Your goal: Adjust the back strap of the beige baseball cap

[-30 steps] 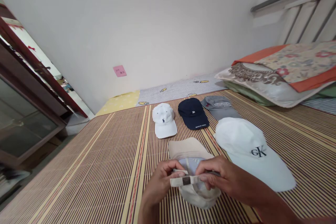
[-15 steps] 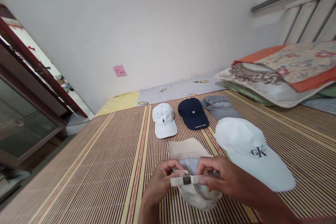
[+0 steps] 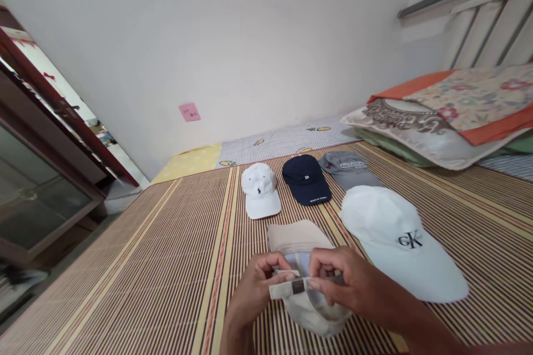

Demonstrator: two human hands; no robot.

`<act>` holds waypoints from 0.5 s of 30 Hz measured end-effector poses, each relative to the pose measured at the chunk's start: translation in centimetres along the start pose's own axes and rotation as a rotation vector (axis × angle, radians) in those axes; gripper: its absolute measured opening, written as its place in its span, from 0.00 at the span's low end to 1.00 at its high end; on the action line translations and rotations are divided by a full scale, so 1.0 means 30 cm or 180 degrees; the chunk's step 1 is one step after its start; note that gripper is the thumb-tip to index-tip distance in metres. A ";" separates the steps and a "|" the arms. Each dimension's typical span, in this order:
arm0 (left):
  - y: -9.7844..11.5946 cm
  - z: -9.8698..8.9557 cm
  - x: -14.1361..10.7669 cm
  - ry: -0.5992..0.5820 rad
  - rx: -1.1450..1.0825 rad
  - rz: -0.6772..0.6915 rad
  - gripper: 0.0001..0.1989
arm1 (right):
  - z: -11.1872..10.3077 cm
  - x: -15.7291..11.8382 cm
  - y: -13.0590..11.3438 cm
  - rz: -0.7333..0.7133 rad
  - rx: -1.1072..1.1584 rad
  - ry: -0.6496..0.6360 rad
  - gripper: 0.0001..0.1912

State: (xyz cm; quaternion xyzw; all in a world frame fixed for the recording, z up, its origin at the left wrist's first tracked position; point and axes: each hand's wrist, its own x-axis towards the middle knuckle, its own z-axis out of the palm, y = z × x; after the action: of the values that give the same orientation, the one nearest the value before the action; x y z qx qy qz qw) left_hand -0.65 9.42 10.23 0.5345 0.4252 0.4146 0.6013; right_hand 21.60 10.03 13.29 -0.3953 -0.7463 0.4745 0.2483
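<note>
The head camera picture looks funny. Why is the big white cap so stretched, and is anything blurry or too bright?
In the head view, the wide lens stretches things near the edges, so the big white cap looks long and the wall leans. Light is soft and even, with faint shadows and no glare. The left hand, right hand and beige cap look sharp, not blurred.

The cap I hold is beige with a pale blue lining and a brown tab on its strap. Near it lie a white cap with dark letters, a small white cap, a navy cap and a grey cap. The mat is striped brown and tan.
</note>
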 end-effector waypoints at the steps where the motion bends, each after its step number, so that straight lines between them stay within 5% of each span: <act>1: -0.001 -0.001 -0.001 -0.0001 -0.0026 -0.0002 0.24 | 0.000 0.001 0.000 -0.0005 0.0052 -0.0036 0.08; 15: -0.010 0.005 -0.004 -0.0048 -0.0097 0.0075 0.22 | 0.009 0.010 0.018 -0.0127 0.0300 -0.0110 0.10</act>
State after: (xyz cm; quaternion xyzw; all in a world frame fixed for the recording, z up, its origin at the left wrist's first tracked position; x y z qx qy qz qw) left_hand -0.52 9.25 9.95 0.5334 0.4079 0.4241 0.6077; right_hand 21.43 10.29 12.69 -0.3600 -0.7350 0.5108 0.2631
